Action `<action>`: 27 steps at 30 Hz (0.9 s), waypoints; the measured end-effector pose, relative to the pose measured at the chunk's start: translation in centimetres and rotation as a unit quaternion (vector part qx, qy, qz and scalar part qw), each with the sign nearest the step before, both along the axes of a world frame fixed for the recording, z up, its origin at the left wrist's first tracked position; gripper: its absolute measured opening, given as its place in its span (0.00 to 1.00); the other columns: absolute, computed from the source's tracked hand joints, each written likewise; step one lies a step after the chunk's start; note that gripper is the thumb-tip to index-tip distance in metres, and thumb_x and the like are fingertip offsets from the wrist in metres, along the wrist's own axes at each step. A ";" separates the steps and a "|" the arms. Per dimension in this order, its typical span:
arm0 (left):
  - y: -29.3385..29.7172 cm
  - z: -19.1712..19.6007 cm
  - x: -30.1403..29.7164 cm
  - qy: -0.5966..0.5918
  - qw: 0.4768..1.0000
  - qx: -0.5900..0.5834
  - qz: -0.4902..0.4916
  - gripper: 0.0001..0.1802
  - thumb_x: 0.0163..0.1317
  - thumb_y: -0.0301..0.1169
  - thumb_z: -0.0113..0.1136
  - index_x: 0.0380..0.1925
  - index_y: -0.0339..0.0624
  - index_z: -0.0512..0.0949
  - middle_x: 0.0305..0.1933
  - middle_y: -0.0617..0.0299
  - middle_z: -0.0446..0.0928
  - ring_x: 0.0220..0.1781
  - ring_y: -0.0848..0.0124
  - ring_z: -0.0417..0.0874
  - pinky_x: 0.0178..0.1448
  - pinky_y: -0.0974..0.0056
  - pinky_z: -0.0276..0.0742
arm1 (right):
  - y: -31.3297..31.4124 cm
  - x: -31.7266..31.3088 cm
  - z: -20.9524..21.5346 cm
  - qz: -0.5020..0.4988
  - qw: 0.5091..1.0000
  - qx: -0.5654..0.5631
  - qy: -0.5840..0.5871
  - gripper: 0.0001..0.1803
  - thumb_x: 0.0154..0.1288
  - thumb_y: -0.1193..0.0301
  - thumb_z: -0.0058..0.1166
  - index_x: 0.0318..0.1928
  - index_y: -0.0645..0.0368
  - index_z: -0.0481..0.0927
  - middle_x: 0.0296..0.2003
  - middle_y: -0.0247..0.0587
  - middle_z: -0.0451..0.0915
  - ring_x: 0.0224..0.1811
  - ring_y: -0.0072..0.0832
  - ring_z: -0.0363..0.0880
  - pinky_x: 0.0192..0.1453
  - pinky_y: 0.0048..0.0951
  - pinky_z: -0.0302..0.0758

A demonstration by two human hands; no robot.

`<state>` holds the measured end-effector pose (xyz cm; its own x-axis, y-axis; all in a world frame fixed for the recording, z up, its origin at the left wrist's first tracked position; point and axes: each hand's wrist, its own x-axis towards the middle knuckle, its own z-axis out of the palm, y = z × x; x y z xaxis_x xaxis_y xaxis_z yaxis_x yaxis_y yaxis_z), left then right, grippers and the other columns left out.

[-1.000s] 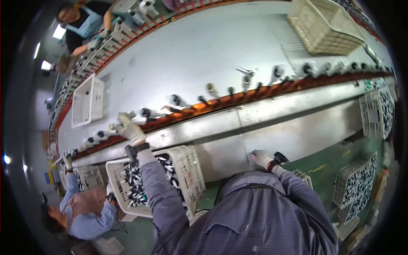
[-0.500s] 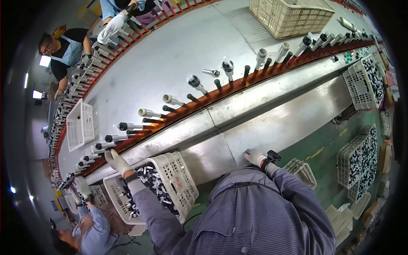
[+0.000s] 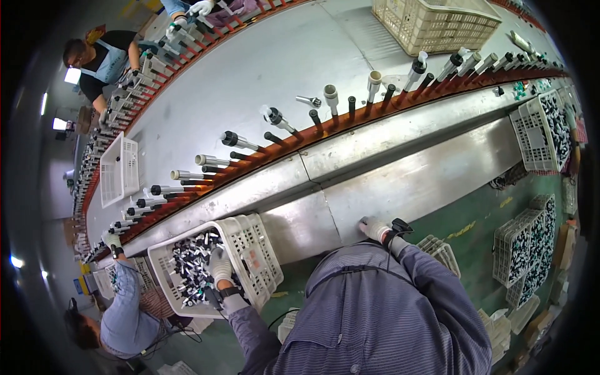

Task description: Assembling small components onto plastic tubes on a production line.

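My left hand (image 3: pixel 220 269), in a pale glove, reaches into a white plastic basket (image 3: pixel 253 250) heaped with small black, white and silver parts (image 3: pixel 190 265). Its fingers are down at the parts and blurred, so their grip is unclear. A dark band circles the left wrist. My right hand (image 3: pixel 375 230), gloved too, rests at the front of the metal ledge (image 3: pixel 419 187) with fingers curled and nothing visible in them. Beyond the ledge runs an orange-red conveyor track (image 3: pixel 275 150) with upright black pegs. Several pegs carry silver tubes (image 3: pixel 331 97), some with black tops, others with cream open ends.
A cream crate (image 3: pixel 431 28) and an empty-looking white basket (image 3: pixel 119 172) stand on the metal table. Filled baskets (image 3: pixel 525 250) sit on the green floor at right, another (image 3: pixel 531 137) by the ledge. Co-workers are at left: one person (image 3: pixel 128 312) nearby, another (image 3: pixel 103 62) across.
My left hand has moved from the track back into the basket of parts. The tubes on the track have shifted leftward. My right hand stays in place.
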<state>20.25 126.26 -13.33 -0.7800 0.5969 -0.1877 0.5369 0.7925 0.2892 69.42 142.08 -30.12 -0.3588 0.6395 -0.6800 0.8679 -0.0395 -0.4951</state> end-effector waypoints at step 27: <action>-2.0 1.2 1.9 -0.134 0.989 -0.010 -0.068 0.29 0.55 0.36 0.65 0.57 0.36 0.73 0.49 0.45 0.81 0.51 0.59 0.82 0.55 0.61 0.75 | -1.9 3.5 -1.1 -0.010 1.000 -0.015 0.025 0.21 0.65 0.57 0.45 0.49 0.55 0.82 0.48 0.55 0.81 0.53 0.50 0.78 0.59 0.44 0.72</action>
